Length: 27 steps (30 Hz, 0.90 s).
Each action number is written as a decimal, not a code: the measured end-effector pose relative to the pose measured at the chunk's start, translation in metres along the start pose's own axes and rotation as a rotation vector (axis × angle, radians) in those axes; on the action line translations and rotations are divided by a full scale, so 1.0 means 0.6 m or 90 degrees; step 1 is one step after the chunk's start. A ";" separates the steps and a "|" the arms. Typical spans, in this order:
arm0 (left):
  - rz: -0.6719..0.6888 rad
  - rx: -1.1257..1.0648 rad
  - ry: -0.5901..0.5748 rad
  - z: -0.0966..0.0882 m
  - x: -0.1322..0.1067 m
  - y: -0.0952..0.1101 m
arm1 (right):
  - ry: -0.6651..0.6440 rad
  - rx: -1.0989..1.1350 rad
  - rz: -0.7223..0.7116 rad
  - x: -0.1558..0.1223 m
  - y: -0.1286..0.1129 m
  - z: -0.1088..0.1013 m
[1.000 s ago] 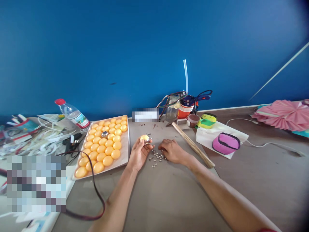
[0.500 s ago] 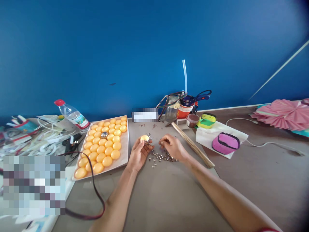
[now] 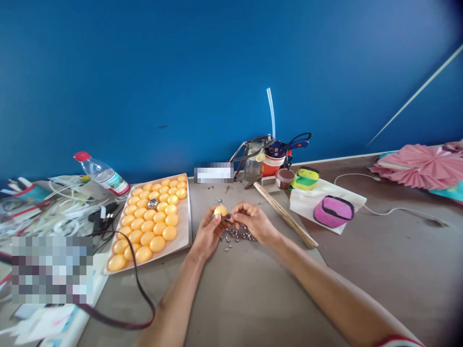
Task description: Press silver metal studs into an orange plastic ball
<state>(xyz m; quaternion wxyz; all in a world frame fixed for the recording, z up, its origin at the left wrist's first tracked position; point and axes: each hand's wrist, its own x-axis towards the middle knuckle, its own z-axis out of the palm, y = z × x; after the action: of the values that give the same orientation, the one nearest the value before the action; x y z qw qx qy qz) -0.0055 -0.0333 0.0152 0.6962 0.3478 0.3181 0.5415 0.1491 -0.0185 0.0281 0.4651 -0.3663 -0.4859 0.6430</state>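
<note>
My left hand (image 3: 209, 232) is closed around an orange ping-pong ball (image 3: 221, 210), with small silver pieces showing along its lower side. Fingertips of my right hand (image 3: 254, 221) are pinched together at the ball's right side, on what looks like a small silver piece (image 3: 232, 216), partly hidden by the fingers. Beneath both hands, a pile of small silver pieces (image 3: 237, 234) lies scattered on the table. To the left, a shallow white tray (image 3: 185, 226) holds rows of orange balls (image 3: 147, 225); among them sits one ball covered in silver (image 3: 152, 203).
A bottle with a red cap (image 3: 104, 174) leans behind the tray. Bundled sticks (image 3: 285, 215) lie right of my hands. Farther right are a pink-purple item (image 3: 333, 212), a yellow-green one (image 3: 306, 178) and pink folded paper (image 3: 415, 166). A dark cable (image 3: 135, 274) loops at front left.
My right hand has moved left from above the silver pile to the ball, and its fingertips now meet the ball's side. The left hand still holds the ball. The view has shifted slightly.
</note>
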 end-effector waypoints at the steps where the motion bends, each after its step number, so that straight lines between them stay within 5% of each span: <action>1: 0.000 0.004 0.000 0.001 0.000 -0.001 | 0.003 -0.019 -0.003 -0.001 -0.001 0.003; 27: 0.035 0.095 0.023 0.005 -0.004 -0.012 | 0.070 -0.204 0.003 -0.008 0.003 0.020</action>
<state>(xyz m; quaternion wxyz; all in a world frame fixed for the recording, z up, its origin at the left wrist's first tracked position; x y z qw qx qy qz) 0.0004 -0.0372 0.0110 0.6472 0.3974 0.3609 0.5412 0.1392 -0.0266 0.0294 0.4253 -0.4715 -0.5552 0.5371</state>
